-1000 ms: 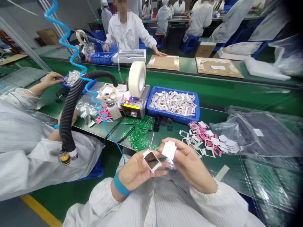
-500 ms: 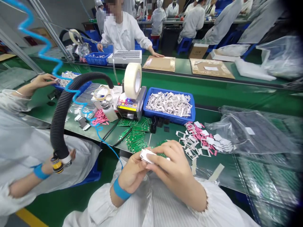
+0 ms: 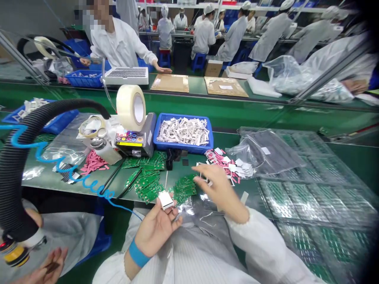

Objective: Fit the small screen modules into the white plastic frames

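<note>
My left hand (image 3: 158, 227) is palm up, its thumb and fingers pinching a small white rectangular piece (image 3: 166, 200) with a dark line along its near edge. My right hand (image 3: 217, 187) hovers over the bench with thumb and forefinger apart. Beneath and beside its fingers lie white frames (image 3: 204, 170), partly hidden by the hand. Pink strips (image 3: 218, 158) and white squares (image 3: 232, 167) are scattered just beyond it. Between my hands, green circuit boards (image 3: 185, 187) lie in a loose pile, with another pile of boards (image 3: 148, 185) to the left.
A blue bin (image 3: 183, 149) heaped with white frames stands behind the boards. Left of it, a tape roll (image 3: 130, 107) sits on a tape dispenser (image 3: 134, 144). A black hose (image 3: 12, 165) arches at left, near a co-worker's hand (image 3: 55, 266). Bagged board trays (image 3: 302, 197) cover the right side.
My hands have parted: the right has let go of the white piece and moved right and outward, fingers spread. The left keeps the piece. The view has swung right.
</note>
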The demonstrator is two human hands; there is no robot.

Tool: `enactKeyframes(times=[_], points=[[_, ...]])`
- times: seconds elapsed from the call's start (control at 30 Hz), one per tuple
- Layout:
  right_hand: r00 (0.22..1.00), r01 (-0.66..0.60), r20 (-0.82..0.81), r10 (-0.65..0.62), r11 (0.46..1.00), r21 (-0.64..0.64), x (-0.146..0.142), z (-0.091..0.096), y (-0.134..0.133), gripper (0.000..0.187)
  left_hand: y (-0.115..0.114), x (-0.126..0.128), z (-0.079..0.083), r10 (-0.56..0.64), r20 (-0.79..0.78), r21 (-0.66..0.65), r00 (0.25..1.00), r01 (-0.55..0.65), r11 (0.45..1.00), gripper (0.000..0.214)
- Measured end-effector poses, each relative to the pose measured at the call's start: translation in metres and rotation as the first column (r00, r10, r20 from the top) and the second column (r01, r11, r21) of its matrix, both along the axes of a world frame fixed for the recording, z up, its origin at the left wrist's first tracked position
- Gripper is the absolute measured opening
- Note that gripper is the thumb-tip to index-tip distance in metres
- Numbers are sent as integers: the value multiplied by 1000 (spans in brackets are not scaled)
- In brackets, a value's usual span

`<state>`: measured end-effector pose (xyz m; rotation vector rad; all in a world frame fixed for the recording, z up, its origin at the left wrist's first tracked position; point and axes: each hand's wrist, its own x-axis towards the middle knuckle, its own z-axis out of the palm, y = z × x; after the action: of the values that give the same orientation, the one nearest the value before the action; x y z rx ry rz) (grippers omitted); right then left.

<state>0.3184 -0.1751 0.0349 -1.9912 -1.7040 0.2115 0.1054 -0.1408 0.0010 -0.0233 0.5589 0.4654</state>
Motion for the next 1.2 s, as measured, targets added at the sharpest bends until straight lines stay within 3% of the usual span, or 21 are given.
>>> enactKeyframes(times=[0.1, 0.23, 0.37, 0.53, 0.67, 0.77, 0.87, 0.9, 0.93, 1.0, 1.07, 1.2], points=[[968, 250, 51, -248, 966, -58, 69, -17, -1, 22, 0, 0, 3, -11, 17, -2, 1000, 11, 1000, 30], [935, 355, 99, -341, 913, -200, 121, -46, 4, 18, 0, 2, 5, -28, 21, 5, 999, 28, 1000, 30], [927, 375, 112, -358, 890, -261, 130, -66, 10, 24, 0, 2, 4, -25, 5, 21, 1000, 25, 999, 34], [920, 392, 117, -375, 892, -227, 135, -68, 14, 21, 1, -1, 5, -14, 4, 53, 1000, 14, 998, 34], [916, 391, 147, -374, 914, -108, 133, -54, 16, 19, 3, -2, 9, -5, 5, 117, 1000, 5, 993, 33], [924, 358, 136, -357, 933, 18, 110, -27, 13, 21, 5, -4, 13, 12, -14, 233, 1000, -9, 973, 34], [986, 148, 58, -157, 980, 132, 62, 12, 4, 20, 6, -6, 18, 37, -43, 374, 998, -18, 927, 37], [999, -51, -3, 53, 980, 192, 43, 26, 2, 19, 6, -6, 19, 45, -55, 406, 998, -19, 914, 39], [967, -238, -35, 253, 944, 229, 24, 38, 0, 17, 6, -7, 21, 53, -68, 429, 996, -18, 903, 40], [875, -467, 21, 484, 831, 303, -10, 55, -1, 18, 6, -8, 24, 63, -93, 454, 994, -14, 891, 41], [823, -566, 157, 546, 764, 311, -34, 61, 1, 19, 6, -9, 26, 68, -107, 459, 992, -11, 889, 41], [763, -635, 343, 547, 734, 241, -54, 54, 9, 19, 5, -12, 28, 73, -96, 458, 993, -21, 889, 42]])
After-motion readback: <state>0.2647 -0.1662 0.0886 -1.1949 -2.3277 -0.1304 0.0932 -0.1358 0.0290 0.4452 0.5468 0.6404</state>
